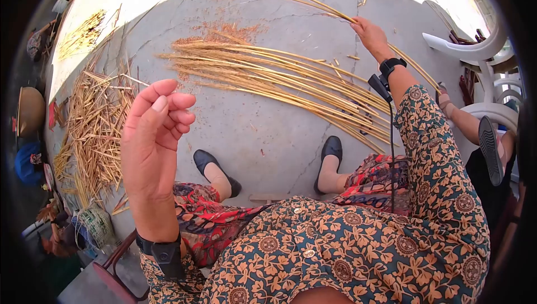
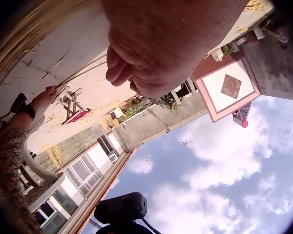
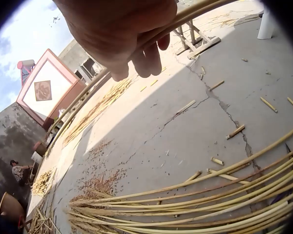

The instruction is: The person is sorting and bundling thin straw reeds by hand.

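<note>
My right hand (image 1: 372, 36) grips a pair of long sorghum stalks (image 1: 313, 3) out to the far right. Their thin ends sweep left across the top of the head view, while the thick ends trail back past my forearm. In the right wrist view, the stalks (image 3: 195, 15) run along the curled fingers. A bundle of sorghum stalks (image 1: 279, 72) lies below on the concrete, bushy heads to the left. My left hand (image 1: 154, 136) is raised over the left side, fingers loosely curled and thumb near the index finger, with nothing visible in it.
Dry leaf sheaths (image 1: 95, 136) are heaped at the left. Reddish seed husks (image 1: 229, 33) and short cut stalk pieces (image 3: 235, 131) are scattered on the floor. A white chair (image 1: 481, 52) and another person's leg (image 1: 464, 122) are at the right; a wooden stand (image 3: 198, 44) is farther off.
</note>
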{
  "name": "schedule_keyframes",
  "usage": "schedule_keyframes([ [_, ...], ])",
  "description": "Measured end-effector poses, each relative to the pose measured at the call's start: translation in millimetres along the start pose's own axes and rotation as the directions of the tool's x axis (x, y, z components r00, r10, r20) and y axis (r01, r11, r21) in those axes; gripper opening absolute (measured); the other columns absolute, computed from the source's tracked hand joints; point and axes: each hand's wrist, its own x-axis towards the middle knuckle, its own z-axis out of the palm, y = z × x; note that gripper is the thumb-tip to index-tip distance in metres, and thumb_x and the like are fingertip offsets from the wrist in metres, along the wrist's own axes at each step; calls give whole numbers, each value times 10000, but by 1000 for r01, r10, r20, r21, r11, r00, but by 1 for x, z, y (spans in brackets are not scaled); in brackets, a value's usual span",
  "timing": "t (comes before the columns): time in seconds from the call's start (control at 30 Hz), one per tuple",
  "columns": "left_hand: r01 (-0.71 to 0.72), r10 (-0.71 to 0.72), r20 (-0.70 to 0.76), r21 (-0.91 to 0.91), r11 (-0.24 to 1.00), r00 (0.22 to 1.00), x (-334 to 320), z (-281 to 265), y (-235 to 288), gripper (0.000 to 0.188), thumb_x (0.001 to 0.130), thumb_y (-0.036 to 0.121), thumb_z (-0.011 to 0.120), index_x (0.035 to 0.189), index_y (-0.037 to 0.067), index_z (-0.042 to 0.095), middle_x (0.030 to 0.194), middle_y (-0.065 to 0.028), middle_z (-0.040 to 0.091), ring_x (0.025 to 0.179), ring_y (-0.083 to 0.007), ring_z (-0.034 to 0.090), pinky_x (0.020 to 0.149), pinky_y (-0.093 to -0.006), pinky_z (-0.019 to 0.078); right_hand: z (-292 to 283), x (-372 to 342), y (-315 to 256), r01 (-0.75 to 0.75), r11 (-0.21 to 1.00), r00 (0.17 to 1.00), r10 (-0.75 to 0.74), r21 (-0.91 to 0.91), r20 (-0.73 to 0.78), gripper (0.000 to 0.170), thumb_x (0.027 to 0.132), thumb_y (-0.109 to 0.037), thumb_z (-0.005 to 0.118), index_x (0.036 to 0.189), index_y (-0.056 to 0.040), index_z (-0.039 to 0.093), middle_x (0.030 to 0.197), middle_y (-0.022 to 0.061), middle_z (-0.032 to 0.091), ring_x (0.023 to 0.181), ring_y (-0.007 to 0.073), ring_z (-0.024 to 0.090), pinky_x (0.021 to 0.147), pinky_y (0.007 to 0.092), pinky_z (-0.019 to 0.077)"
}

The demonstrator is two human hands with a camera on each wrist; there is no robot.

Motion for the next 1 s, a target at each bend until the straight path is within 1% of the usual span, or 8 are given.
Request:
schedule_keyframes([
  [0.07, 14, -15, -38, -4, 1000, 999, -1, -1, 2, 328, 940, 125, 521, 1224, -33, 481, 992, -117, 649, 794, -121, 619, 737, -236, 523, 29, -2, 11, 78, 957, 921, -176, -278, -348, 321, 874, -348, 603, 1126, -150, 598, 984, 81, 653, 944, 305, 606, 804, 401, 486],
  [0.17, 4, -6, -88, -21, 1000, 996, 0, -1, 7, 299, 938, 123, 516, 1196, -28, 510, 983, -122, 657, 785, -122, 618, 730, -236, 507, 73, -16, 20, 152, 983, 963, -171, -104, -209, 297, 855, -335, 618, 1090, -153, 617, 1009, 91, 641, 967, 291, 591, 819, 384, 486],
  [0.23, 2, -7, -101, -56, 998, 995, -6, 0, 13, 292, 939, 123, 519, 1186, -33, 520, 972, -127, 662, 779, -125, 623, 735, -239, 509, 91, -55, 8, 101, 988, 992, -110, 121, 68, 271, 849, -327, 624, 1053, -149, 627, 1001, 88, 642, 956, 280, 595, 809, 376, 488],
  [0.33, 7, -12, -100, -51, 999, 995, -4, 0, 14, 298, 940, 123, 520, 1190, -41, 515, 969, -131, 662, 780, -127, 626, 735, -239, 513, 101, -107, -44, -38, 972, 887, -73, 230, 456, 225, 847, -309, 630, 994, -139, 639, 983, 81, 645, 936, 272, 601, 792, 375, 491],
  [0.4, 17, -22, -95, -59, 998, 995, -3, 2, 15, 302, 941, 120, 518, 1191, -49, 512, 969, -137, 661, 775, -127, 627, 735, -239, 516, 99, -134, -79, -58, 949, 841, -121, 310, 528, 220, 834, -245, 651, 978, -81, 625, 948, 91, 649, 912, 282, 604, 803, 386, 487],
  [0.6, -1, -8, -111, -76, 997, 994, -4, 1, 17, 299, 938, 118, 518, 1187, -48, 519, 966, -143, 662, 772, -129, 630, 736, -240, 519, 156, -191, -112, 316, 929, 877, -363, 192, 315, 275, 787, -319, 693, 998, -150, 637, 969, 65, 574, 975, 260, 563, 829, 371, 474],
  [0.73, -22, 12, -140, -73, 997, 990, -6, 1, 12, 285, 939, 112, 509, 1178, -41, 531, 959, -141, 664, 771, -129, 631, 733, -244, 516, 164, -194, -121, 242, 970, 816, -210, 12, 539, 174, 840, -174, 599, 1002, -112, 604, 1012, 110, 554, 1000, 280, 564, 851, 383, 473],
  [1.0, -76, 68, -106, -79, 994, 992, -1, -2, 4, 254, 939, 116, 515, 1146, -23, 557, 943, -125, 672, 763, -125, 631, 726, -243, 508, 177, -182, -104, 104, 984, 829, -165, 142, 535, 164, 889, -108, 454, 1012, -73, 557, 1020, 174, 612, 931, 379, 615, 816, 484, 493],
])
